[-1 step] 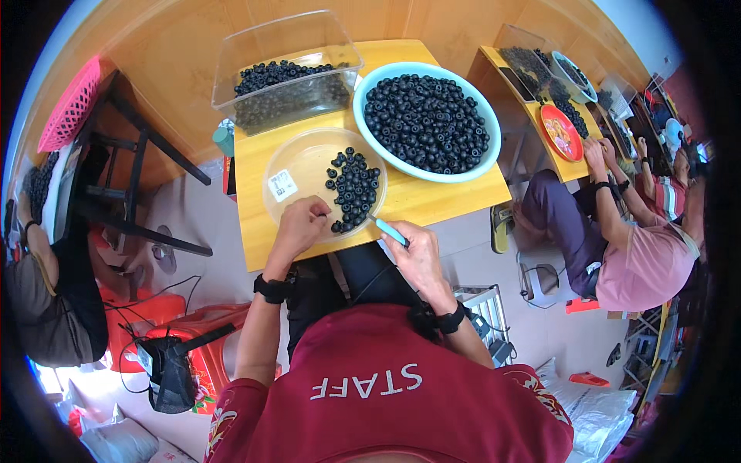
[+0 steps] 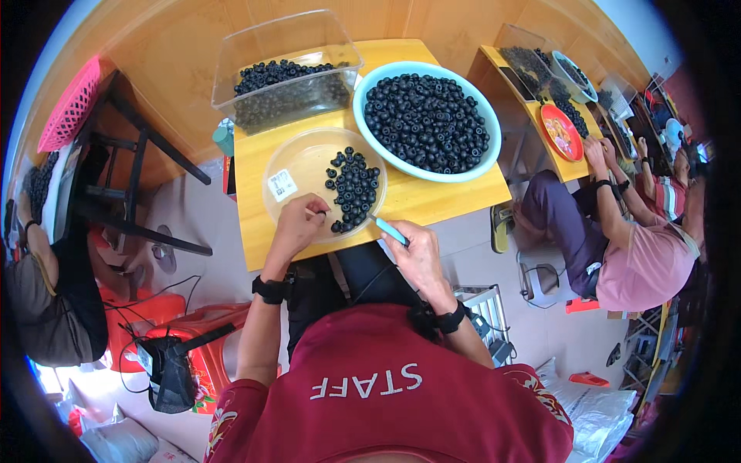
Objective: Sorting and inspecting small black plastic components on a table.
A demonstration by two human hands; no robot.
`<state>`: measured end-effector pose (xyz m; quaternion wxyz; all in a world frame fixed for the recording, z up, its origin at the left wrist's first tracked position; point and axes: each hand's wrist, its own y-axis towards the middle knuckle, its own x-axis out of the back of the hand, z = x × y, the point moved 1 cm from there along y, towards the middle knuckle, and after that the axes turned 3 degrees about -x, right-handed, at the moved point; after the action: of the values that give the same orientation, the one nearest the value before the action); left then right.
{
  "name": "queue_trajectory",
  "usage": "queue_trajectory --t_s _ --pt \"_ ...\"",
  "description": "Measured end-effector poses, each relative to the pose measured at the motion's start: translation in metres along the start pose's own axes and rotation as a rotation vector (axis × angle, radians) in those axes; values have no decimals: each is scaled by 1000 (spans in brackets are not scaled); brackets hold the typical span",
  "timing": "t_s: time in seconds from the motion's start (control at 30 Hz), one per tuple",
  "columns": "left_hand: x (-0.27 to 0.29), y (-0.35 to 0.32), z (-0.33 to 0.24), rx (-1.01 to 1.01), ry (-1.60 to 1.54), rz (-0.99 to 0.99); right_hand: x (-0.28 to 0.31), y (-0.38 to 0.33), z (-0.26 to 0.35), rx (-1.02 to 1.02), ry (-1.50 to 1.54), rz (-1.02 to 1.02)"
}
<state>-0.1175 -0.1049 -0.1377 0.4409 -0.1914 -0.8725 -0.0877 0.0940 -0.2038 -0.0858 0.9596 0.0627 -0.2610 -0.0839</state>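
My left hand [image 2: 299, 225] is over the near side of a shallow clear round tray [image 2: 287, 154], thumb and fingers pinched on a small black ring-shaped piece [image 2: 321, 213], mostly hidden by the fingertips. More black ring-shaped pieces [image 2: 355, 185] lie heaped in the tray's right half. In my right hand [image 2: 419, 255] is a slim tool with a teal handle [image 2: 392, 231]. Its thin metal tip reaches the tray's near right rim, close to the loose pieces. A light blue basin [image 2: 494, 143] full of the same black pieces stands just beyond, at the right.
A clear rectangular bin [image 2: 224, 96] with black pieces stands at the table's [image 2: 255, 224] far left. Left of the table is a dark stool [image 2: 139, 154]; red stools [image 2: 204, 339] are nearer. To the right, a person in pink [image 2: 648, 262] works at another table with a red plate [image 2: 562, 133].
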Motion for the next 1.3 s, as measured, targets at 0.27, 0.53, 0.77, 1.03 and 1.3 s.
queue_trajectory --t_s 0.27,0.53,0.77,1.03,1.3 --pt "32 -29 -33 185 -1472 -87 -3 5 3 -20 -10 12" --pt "23 -36 -53 78 -1754 -77 -6 8 17 51 107 15" --pt "6 -35 -43 130 -1848 -17 -6 11 41 178 42 90" --pt "6 -35 -44 74 -1878 37 -16 11 41 252 -32 80" --pt "6 -35 -46 63 -1918 29 -14 12 43 267 -72 63"
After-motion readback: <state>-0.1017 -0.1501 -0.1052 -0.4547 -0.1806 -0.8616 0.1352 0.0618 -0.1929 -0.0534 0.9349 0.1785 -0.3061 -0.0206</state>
